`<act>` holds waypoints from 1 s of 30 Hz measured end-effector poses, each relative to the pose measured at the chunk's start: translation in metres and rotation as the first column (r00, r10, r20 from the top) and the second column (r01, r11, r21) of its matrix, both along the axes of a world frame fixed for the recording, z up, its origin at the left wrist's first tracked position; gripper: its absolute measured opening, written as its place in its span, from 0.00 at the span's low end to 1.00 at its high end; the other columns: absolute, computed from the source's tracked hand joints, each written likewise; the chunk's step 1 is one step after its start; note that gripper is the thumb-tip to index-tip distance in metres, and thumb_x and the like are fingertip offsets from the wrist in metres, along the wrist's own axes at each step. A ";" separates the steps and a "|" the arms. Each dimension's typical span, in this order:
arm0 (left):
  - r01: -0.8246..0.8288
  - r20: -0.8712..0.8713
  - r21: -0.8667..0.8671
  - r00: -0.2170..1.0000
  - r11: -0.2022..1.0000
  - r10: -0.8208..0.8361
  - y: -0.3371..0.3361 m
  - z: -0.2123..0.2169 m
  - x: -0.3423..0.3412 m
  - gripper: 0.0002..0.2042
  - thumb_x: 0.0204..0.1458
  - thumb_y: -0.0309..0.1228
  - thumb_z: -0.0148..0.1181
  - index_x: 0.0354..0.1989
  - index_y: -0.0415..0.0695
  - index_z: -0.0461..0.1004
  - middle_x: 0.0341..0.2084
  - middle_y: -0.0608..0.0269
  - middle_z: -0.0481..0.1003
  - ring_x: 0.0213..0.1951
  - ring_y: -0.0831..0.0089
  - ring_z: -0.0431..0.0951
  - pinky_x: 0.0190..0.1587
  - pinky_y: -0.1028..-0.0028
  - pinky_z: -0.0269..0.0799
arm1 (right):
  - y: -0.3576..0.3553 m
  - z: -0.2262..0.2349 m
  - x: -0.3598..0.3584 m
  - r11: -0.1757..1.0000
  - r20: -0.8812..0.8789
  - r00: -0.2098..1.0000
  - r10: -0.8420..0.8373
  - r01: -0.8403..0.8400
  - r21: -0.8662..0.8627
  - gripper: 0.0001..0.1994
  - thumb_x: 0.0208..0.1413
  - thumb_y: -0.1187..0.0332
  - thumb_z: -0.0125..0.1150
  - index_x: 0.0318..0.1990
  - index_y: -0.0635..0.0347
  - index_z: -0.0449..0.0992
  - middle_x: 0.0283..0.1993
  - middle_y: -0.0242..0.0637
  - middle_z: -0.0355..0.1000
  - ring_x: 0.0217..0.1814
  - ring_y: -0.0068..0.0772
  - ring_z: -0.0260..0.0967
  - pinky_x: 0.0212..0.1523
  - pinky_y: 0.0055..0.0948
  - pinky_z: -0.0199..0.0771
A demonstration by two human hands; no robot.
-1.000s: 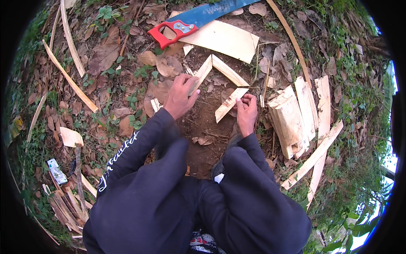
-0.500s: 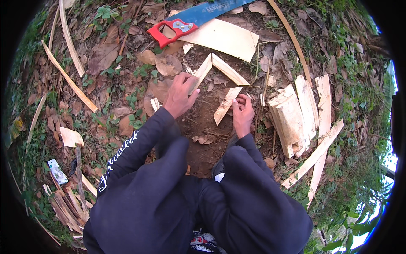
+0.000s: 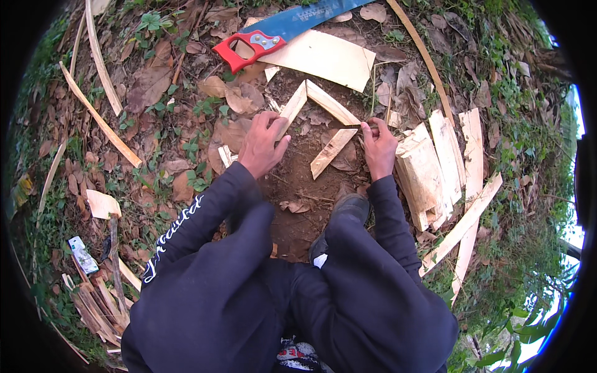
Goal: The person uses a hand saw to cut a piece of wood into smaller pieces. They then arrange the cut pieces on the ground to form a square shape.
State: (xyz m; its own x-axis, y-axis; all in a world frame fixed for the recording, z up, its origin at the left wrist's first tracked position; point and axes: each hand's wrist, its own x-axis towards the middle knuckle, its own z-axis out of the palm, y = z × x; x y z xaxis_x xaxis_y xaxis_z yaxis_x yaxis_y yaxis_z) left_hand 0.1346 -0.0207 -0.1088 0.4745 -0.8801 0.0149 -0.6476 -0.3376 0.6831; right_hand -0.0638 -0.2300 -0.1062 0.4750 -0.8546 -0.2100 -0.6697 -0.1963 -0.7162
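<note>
**Three wood slats on bare soil, two held at their ends**

Item 1: left slat [image 3: 293, 109], pale wood, laid slanting on the dirt patch [image 3: 305, 186]. Its lower end is pinched by the left hand [image 3: 262, 144], fingers closed over it. Its upper end meets the next piece at a peak.

Item 2: right slat [image 3: 333, 104], sloping down from that peak toward the right hand [image 3: 378, 148]. Its lower end is touched by the curled fingertips; whether it is truly clamped cannot be told.

Item 3: loose slat [image 3: 333, 152], lying between the two hands, touched by neither.

Step judged in hand: the two slanted pieces are being set tip to tip, as the sides of a small triangle. The next move would seem to call for the peak to be kept closed while the loose slat is brought across the open side, so one hand would have to be freed without the joint spreading.

Nearby, unhandled: a handsaw [image 3: 280, 31] with red handle and blue blade, laid on a flat board [image 3: 326, 59]; a stack of split boards [image 3: 429, 168] just beside the right hand; dry leaves [image 3: 149, 87] round about.
</note>
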 end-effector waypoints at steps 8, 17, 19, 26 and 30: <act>-0.005 0.009 -0.007 1.000 1.000 0.005 0.000 -0.002 -0.001 0.18 0.52 0.28 0.66 0.50 0.37 0.74 0.48 0.50 0.69 0.51 0.53 0.71 0.54 0.61 0.70 | -0.003 -0.028 0.002 0.997 0.158 0.984 -0.079 0.078 0.014 0.15 0.65 0.60 0.60 0.40 0.67 0.77 0.26 0.32 0.67 0.31 0.25 0.64 0.34 0.30 0.67; -0.004 -0.009 -0.003 1.000 1.000 0.004 0.000 0.001 -0.001 0.18 0.52 0.28 0.66 0.50 0.36 0.74 0.48 0.50 0.69 0.51 0.53 0.70 0.55 0.61 0.69 | -0.013 -0.008 -0.006 0.881 0.160 0.985 -0.069 -0.015 0.473 0.18 0.71 0.53 0.50 0.39 0.58 0.76 0.28 0.21 0.61 0.27 0.12 0.54 0.27 0.19 0.57; -0.002 -0.008 -0.006 1.000 1.000 0.001 0.000 0.000 -0.001 0.18 0.52 0.29 0.66 0.50 0.36 0.74 0.48 0.50 0.69 0.51 0.53 0.70 0.55 0.61 0.69 | -0.010 -0.003 -0.007 0.880 0.184 0.982 -0.033 -0.059 0.472 0.18 0.72 0.53 0.49 0.38 0.57 0.75 0.27 0.20 0.59 0.25 0.11 0.52 0.25 0.18 0.56; 0.012 0.006 0.028 1.000 1.000 -0.012 -0.001 0.001 -0.002 0.19 0.52 0.29 0.66 0.51 0.37 0.73 0.48 0.49 0.69 0.51 0.53 0.71 0.55 0.60 0.70 | -0.011 -0.013 -0.018 0.836 0.187 0.981 -0.042 -0.068 0.545 0.19 0.73 0.52 0.46 0.33 0.54 0.71 0.25 0.19 0.56 0.23 0.11 0.51 0.24 0.18 0.56; 0.022 0.014 0.041 1.000 0.999 -0.022 0.002 0.002 -0.002 0.20 0.52 0.29 0.66 0.53 0.37 0.72 0.49 0.48 0.68 0.51 0.51 0.71 0.54 0.60 0.70 | -0.012 -0.014 -0.032 0.817 0.216 0.968 -0.126 -0.022 0.576 0.20 0.73 0.52 0.45 0.30 0.53 0.69 0.23 0.19 0.55 0.22 0.11 0.52 0.24 0.17 0.56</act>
